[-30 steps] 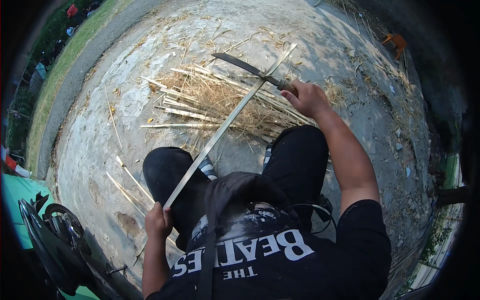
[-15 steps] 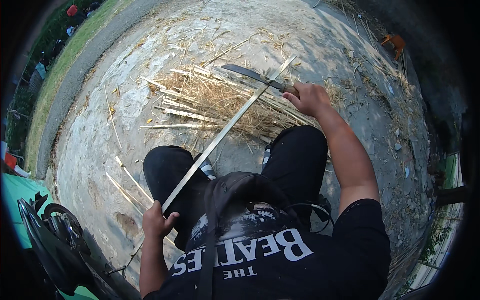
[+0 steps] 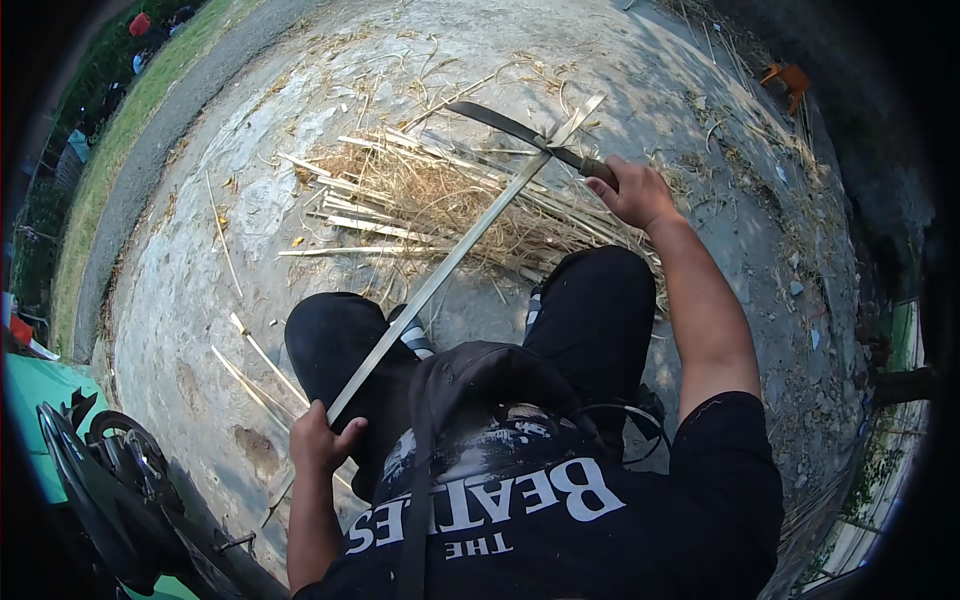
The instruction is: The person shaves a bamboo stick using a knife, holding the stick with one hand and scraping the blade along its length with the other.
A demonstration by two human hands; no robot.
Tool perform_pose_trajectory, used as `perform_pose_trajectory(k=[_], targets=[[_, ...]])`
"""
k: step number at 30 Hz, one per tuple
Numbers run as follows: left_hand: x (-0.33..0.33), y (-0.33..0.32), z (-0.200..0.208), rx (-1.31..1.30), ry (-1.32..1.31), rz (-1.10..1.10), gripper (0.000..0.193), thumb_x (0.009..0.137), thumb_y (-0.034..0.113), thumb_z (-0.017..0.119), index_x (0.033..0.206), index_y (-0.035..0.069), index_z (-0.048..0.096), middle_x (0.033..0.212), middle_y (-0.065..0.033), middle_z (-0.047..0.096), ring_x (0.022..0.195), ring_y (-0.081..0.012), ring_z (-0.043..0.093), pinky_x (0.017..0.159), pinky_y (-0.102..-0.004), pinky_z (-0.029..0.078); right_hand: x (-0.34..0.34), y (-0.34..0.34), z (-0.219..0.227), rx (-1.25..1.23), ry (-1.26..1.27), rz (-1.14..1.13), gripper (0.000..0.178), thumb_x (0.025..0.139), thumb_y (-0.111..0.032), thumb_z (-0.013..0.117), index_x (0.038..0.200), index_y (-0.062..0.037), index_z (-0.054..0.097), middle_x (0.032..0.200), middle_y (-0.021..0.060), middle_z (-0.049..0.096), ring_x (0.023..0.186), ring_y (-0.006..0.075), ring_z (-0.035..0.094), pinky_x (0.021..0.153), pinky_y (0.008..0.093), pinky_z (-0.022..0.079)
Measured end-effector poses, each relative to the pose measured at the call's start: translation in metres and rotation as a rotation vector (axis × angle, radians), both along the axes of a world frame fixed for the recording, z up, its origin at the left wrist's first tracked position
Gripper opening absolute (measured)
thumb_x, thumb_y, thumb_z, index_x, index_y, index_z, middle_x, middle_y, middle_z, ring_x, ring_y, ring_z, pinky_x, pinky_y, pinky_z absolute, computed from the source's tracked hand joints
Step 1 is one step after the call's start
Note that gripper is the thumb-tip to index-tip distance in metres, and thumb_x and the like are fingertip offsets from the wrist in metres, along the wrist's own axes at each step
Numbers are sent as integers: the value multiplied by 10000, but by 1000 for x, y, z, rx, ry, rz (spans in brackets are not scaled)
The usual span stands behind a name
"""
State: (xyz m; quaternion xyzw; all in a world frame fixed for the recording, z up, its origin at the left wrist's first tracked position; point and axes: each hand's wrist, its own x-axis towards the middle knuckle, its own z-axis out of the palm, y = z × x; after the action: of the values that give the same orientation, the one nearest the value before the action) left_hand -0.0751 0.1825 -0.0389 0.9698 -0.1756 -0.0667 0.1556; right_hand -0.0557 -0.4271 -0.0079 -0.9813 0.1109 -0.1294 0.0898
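My left hand [image 3: 322,440] is closed round the near end of a long pale bamboo strip [image 3: 436,280], which slants up and away to the right past my left knee. In my right hand [image 3: 637,192] is the wooden handle of a dark-bladed machete [image 3: 497,122]. Its blade lies across the strip near the far end, and the bamboo looks parted there. Beneath both, on the ground, spreads a heap of split bamboo strips [image 3: 365,228] mixed with tan curly shavings [image 3: 445,190].
Several loose strips [image 3: 262,358] lie by my left knee. A motorbike [image 3: 130,490] stands at the lower left. An orange plastic object [image 3: 790,85] sits at the far right. A grey kerb [image 3: 150,180] runs along the left beside grass.
The machete and my right hand have moved slightly up and to the right. The strip's far end has shifted with them, and its split looks wider. My left hand has barely moved.
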Motion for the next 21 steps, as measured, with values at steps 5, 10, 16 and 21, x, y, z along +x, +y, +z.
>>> perform_pose_trajectory(k=[5,10,16,21], targets=[[0,-1,6,117,-11,22,690,743,641,810,796,19,515,627,-201,593,653,-459,637,584,-509,500,5,32,-13,29,147,-61,566,964,-627,576,995,-66,645,822,198,721,820,428,712,772,527,551],[1,1,2,68,9,38,687,746,627,820,795,14,513,622,-206,582,646,-463,628,576,-505,493,-6,57,1,50,-41,317,518,940,-577,644,873,-64,621,722,170,642,747,407,670,663,504,514],[-1,6,-1,-33,-9,-32,664,767,612,812,795,17,520,625,-205,589,653,-459,634,568,-500,491,-22,3,14,-63,-62,330,508,938,-586,634,868,-83,610,780,157,689,763,406,688,702,493,532],[5,-2,7,45,-11,-10,617,823,575,779,797,13,526,632,-210,592,662,-466,636,580,-510,493,-11,4,5,-8,124,-11,536,961,-587,608,955,-53,656,840,201,710,827,438,693,753,526,535]])
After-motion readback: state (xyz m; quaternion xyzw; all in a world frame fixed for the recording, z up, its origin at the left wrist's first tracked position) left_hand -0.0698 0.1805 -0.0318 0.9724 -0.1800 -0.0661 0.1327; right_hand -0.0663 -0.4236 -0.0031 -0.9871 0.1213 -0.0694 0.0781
